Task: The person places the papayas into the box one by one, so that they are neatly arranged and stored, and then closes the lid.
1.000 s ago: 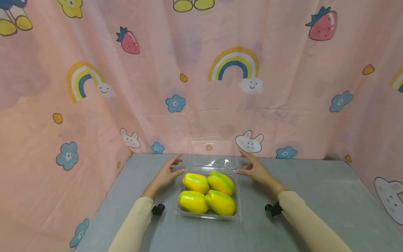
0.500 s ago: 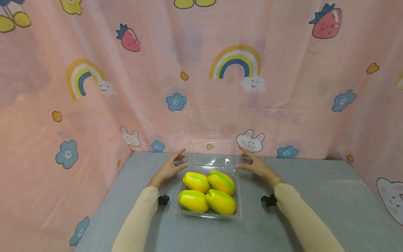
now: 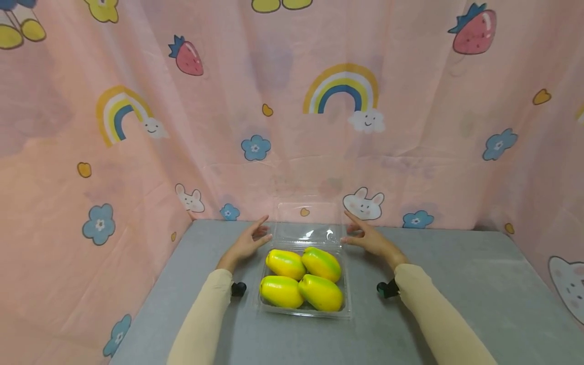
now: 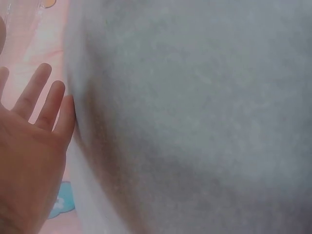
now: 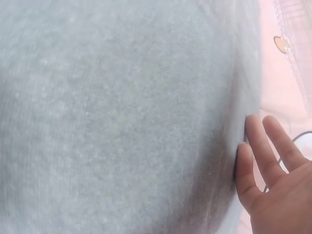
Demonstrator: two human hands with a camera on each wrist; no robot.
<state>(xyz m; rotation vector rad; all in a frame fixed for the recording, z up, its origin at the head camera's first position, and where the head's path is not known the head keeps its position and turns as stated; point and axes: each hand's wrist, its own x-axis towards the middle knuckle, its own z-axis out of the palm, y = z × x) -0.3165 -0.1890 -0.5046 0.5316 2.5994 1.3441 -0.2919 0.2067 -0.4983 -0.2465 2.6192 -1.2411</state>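
Observation:
A clear plastic clamshell box (image 3: 303, 314) lies on the table in the head view, its hinged lid (image 3: 288, 234) raised at the back. Several glossy, oblong yellow-green fruits (image 3: 281, 291) fill its base in two rows. My left hand (image 3: 244, 245) is beside the lid's left edge, thumb tip close to the hinge and fingers spread. Mirroring it, the right hand (image 3: 375, 241) has its thumb right at the lid's right side. Neither hand grips anything. Extended fingers show on the left hand (image 4: 34, 141) in the left wrist view and the right hand (image 5: 280, 183) in the right wrist view.
A grey table (image 3: 456, 289) carries the box. Behind it and along both sides hangs a pink patterned curtain (image 3: 410, 152), close to the raised lid. Black wrist devices (image 3: 388, 289) sit at the cuffs of both beige sleeves (image 3: 203, 314).
Both hands have moved inward and slightly forward toward the lid's sides, mostly in the first half second. Since then they have barely moved. Box and fruits stay in place.

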